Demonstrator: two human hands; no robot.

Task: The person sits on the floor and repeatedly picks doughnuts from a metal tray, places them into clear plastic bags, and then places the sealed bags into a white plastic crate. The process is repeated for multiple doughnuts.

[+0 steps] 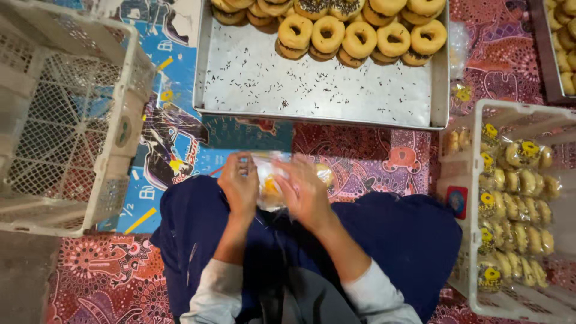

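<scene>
My left hand (239, 186) and my right hand (307, 193) are both closed on a clear plastic bag (269, 183) held just above my lap. Something yellow shows inside the bag; a doughnut shape shows at its right end. The bag sits between my two hands, and my fingers cover much of it. Ahead of my hands lies a big metal tray (324, 90) with ring doughnuts (360, 37) stacked along its far side and dark sprinkles scattered over its bare part.
A white plastic crate (510, 114) on the right holds several bagged doughnuts (519, 198). An empty white lattice crate (66, 120) lies on its side at the left. A second tray (561, 42) of doughnuts shows at the top right. Patterned mats cover the floor.
</scene>
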